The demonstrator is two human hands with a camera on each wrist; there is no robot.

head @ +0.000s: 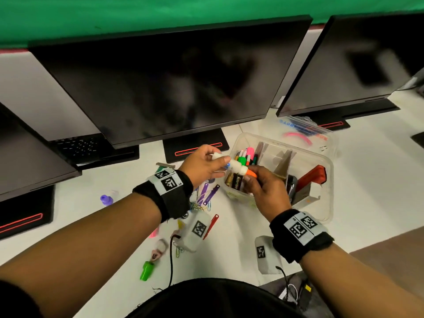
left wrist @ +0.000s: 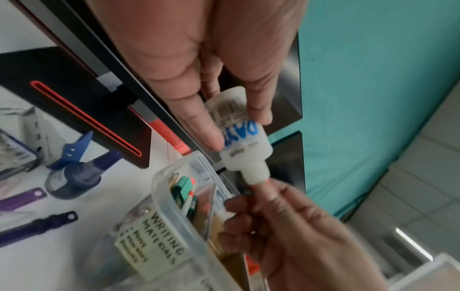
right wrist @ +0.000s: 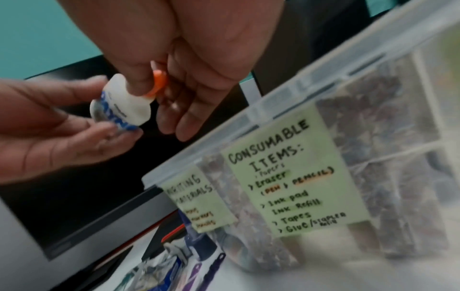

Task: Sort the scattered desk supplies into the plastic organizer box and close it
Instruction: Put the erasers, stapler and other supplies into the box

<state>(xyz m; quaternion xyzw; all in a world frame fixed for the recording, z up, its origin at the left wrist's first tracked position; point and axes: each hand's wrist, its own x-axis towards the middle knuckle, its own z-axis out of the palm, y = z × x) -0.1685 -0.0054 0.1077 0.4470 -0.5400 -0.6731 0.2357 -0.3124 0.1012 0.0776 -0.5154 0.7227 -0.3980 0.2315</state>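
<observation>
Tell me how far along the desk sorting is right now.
Partly done: markers and a stapler already sit in the organizer box. In hand: both the left hand and right hand hold the glue bottle. Left: fasteners, a green cap, and closing the lid.

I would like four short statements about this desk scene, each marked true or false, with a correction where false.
1. Both hands hold the glue bottle. True: the left hand grips the body, the right hand pinches the orange cap.
2. The organizer box is closed. False: it stands open, with markers inside.
3. A label reads "CONSUMABLE ITEMS". True.
4. The green cap lies in the box. False: it lies on the desk.
</observation>
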